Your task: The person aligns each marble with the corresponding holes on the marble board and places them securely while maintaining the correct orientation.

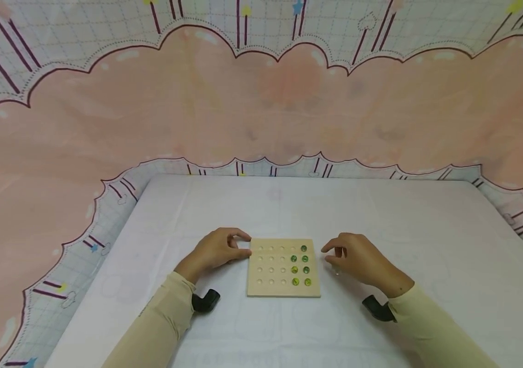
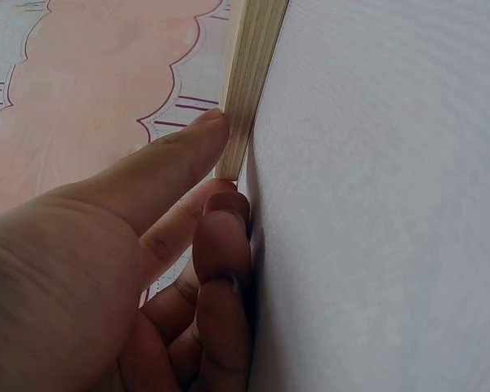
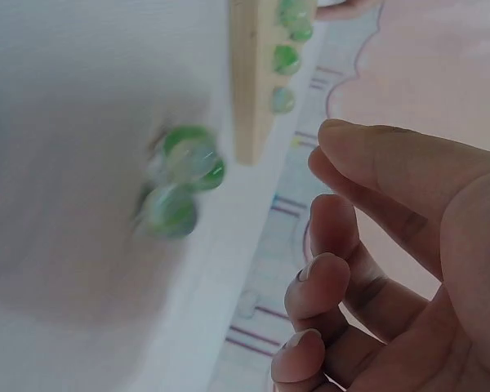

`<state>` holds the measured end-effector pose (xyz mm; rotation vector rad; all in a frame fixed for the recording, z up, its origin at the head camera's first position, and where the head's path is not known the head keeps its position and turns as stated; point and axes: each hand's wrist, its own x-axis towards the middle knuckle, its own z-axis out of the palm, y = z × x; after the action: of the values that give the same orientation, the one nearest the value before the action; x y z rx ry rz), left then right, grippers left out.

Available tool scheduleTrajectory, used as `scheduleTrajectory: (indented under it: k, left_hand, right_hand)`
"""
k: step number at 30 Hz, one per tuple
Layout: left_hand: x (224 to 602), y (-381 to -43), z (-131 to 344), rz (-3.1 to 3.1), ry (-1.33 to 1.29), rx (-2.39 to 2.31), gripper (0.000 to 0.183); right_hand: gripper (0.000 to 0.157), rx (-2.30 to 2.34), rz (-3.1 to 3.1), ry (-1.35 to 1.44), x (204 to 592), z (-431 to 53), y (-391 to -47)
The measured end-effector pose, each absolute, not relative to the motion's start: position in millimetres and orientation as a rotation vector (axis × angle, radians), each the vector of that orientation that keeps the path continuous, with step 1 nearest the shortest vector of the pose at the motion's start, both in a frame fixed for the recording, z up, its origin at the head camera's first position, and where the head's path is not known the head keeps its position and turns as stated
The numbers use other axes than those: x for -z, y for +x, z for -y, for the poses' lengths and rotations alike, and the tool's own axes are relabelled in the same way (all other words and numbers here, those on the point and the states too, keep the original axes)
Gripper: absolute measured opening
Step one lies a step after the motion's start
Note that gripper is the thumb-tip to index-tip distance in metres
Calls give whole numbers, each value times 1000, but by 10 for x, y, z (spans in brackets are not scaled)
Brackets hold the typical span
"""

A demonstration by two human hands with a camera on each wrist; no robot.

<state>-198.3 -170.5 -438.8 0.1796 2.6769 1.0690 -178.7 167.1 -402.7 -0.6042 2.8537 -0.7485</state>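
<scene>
A pale wooden board [image 1: 265,291] with rows of round hollows lies flat on the white table. Green glass marbles [image 1: 306,270] fill its rightmost column and most of the column beside that; the hollows on the left are bare. My left hand [image 1: 219,249] holds the board's far left corner, thumb on the side edge and index finger at the corner. To the right of the board hovers my right hand [image 1: 353,258], fingers loosely bent. Below it, the right wrist view shows a few blurred green marbles [image 3: 171,212], apart from the fingertips.
White cloth covers the table [image 1: 381,204] on every side of the board. A peach and white patterned cloth [image 1: 243,112] hangs behind it and runs along the left and right edges. Each wrist wears a small black camera mount [image 1: 205,301].
</scene>
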Motion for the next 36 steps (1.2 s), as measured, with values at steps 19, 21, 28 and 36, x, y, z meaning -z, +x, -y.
scheduleTrajectory:
  k: [19, 21, 28, 36]
  left_hand:
    - [4412, -1992, 1718, -2681, 180, -1078, 34]
    - [4410, -1991, 1715, -2677, 175, -1080, 35]
    - [4419, -1987, 1720, -2681, 160, -1074, 35]
    - [4424, -1979, 1703, -2676, 174, -1074, 35]
  right_hand:
    - [13, 779, -2858, -532, 4212, -1952, -1710]
    - [12, 775, -2859, -516, 4220, -1981, -1694]
    - [13, 769, -2861, -511, 4253, -2034, -1673]
    - [12, 755, -2851, -517, 4273, -2067, -1656]
